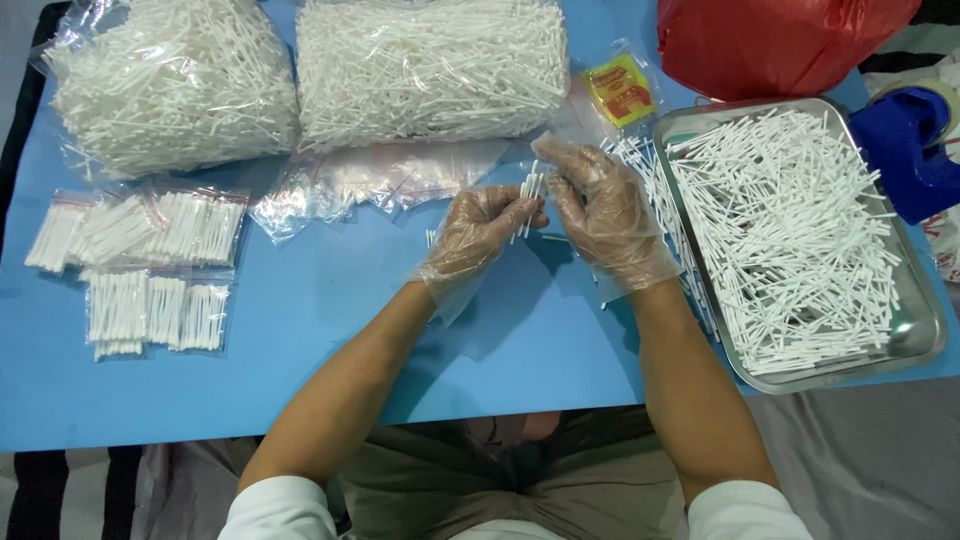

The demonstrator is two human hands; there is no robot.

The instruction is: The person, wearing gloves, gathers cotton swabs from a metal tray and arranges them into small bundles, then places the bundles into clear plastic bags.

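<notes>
— What have you got hold of there?

— A small bundle of cotton swabs (530, 193), pinched in my left hand (478, 232) above the blue bench (300, 330); my right hand (603, 215) is curled at their tips, evening them.

— The risk?

— These loose plastic gloves are slippery, I think. A swab could slide out onto the bench, or the bundle could splay beside the steel tray (925, 330).
</notes>
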